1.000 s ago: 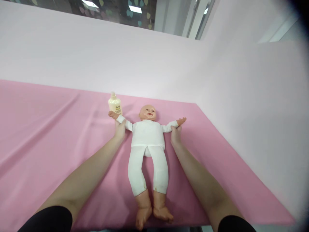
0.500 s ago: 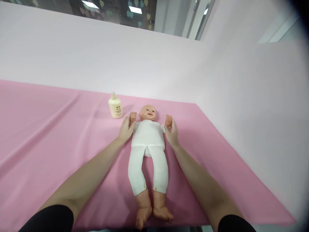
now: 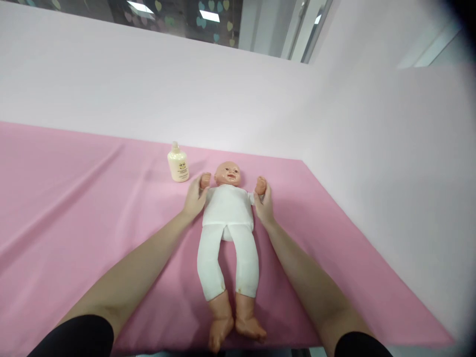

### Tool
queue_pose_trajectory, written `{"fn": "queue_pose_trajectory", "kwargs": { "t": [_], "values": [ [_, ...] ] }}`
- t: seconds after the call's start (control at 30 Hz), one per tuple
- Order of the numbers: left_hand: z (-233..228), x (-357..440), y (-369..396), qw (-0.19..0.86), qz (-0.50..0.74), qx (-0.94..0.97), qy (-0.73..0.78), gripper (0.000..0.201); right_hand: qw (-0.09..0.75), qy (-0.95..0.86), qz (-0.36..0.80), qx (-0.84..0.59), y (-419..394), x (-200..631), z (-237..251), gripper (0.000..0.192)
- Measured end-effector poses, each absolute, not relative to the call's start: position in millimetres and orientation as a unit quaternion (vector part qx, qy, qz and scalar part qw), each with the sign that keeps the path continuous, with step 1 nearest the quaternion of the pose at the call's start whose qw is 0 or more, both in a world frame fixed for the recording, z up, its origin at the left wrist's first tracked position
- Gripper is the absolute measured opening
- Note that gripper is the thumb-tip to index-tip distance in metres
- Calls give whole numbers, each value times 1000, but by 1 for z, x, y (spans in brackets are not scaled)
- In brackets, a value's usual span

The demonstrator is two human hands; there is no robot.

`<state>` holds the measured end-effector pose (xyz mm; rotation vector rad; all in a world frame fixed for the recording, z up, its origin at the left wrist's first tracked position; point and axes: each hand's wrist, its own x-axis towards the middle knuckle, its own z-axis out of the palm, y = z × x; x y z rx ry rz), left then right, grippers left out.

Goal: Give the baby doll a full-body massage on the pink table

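Observation:
A baby doll (image 3: 228,210) in a white suit lies on its back on the pink cloth (image 3: 74,198), head away from me, bare feet toward me. My left hand (image 3: 194,200) grips the doll's arm on the left side, folded up beside its head. On the other side my right hand (image 3: 264,207) grips the doll's other arm, also bent upward with the small fist by the head. A cream lotion bottle (image 3: 178,163) stands upright just left of the doll's head, apart from my left hand.
The pink cloth covers the whole table and ends at a pale pink wall (image 3: 223,99) behind and a pale panel (image 3: 390,173) on the right. The cloth's right edge runs diagonally toward me. Its near edge lies just under the doll's feet.
A second ago the doll's arms were spread out sideways in my hands. Both arms have since been folded in toward the head. Since half a second ago almost nothing has moved.

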<state>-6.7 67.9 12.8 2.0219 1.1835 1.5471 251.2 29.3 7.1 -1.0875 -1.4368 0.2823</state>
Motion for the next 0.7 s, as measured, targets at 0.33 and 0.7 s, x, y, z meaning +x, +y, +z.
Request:
{"fn": "queue_pose_trajectory", "kwargs": {
  "t": [0.33,0.7],
  "values": [
    [-9,-32,108,339,723,301,522,31,720,-315,219,-579,52,281,-12,58],
    [8,-12,73,206,522,717,413,49,574,-652,162,-468,28,252,8,53]
  ]
}}
